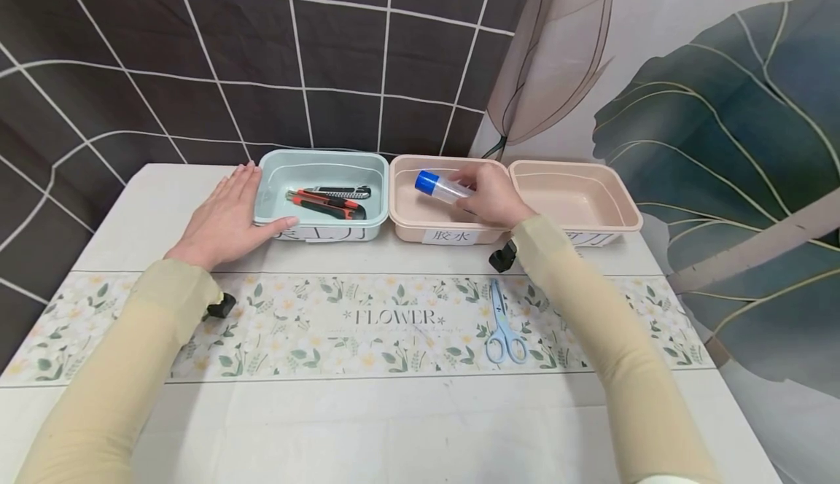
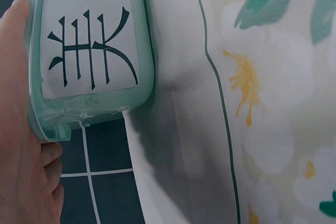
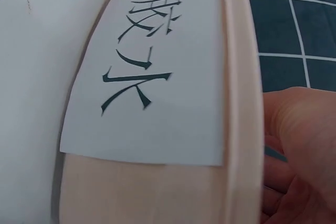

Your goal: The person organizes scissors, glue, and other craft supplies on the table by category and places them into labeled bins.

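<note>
In the head view, my right hand [image 1: 488,194] grips a clear glue bottle with a blue cap [image 1: 441,186], tilted over the middle pink bin [image 1: 410,211]. The right wrist view shows that bin's front label [image 3: 142,66] and part of my hand [image 3: 302,145] behind the rim. My left hand [image 1: 226,214] rests with straight fingers along the left side of the light blue bin [image 1: 275,178], its thumb at the front rim. Inside the blue bin lie red-and-black utility knives [image 1: 328,205] and a grey-and-black one [image 1: 341,192].
Another pink bin [image 1: 564,185] stands at the right end of the row. Light blue scissors [image 1: 502,327] lie on the flowered strip of the table cover [image 1: 407,349], near my right forearm. Behind the bins hangs a dark checked cloth [image 1: 341,54].
</note>
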Demonstrator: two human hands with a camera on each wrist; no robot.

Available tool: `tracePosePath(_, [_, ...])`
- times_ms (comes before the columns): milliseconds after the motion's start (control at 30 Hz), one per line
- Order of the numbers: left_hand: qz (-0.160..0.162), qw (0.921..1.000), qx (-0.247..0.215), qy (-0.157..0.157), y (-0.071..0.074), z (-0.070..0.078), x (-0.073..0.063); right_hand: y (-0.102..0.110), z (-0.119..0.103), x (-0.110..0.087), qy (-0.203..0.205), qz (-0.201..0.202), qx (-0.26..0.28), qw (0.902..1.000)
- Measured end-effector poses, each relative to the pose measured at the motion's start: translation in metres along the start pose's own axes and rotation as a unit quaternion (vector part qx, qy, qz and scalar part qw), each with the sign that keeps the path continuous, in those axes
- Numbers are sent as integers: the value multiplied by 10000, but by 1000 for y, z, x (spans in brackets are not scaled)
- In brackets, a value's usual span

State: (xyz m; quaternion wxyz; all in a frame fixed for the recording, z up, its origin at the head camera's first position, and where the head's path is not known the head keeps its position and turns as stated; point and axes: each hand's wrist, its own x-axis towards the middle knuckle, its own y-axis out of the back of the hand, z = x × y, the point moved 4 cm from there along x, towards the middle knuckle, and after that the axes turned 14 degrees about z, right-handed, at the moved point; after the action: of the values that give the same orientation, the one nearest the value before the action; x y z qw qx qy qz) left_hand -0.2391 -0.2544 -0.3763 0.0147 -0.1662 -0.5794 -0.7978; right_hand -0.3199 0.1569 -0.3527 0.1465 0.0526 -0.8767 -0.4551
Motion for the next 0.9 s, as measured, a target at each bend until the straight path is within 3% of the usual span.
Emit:
tracePosePath(333, [9, 10000, 7, 25, -1, -1, 0, -8, -1, 5, -25, 50, -185, 9998])
tracePosePath(700, [12, 10000, 17, 34, -2, -1, 0, -13, 1, 4, -139, -157, -268, 9994])
tracePosePath(900, [4, 10000, 31, 41, 0, 0, 0, -5, -1, 4, -578, -176, 121, 9981])
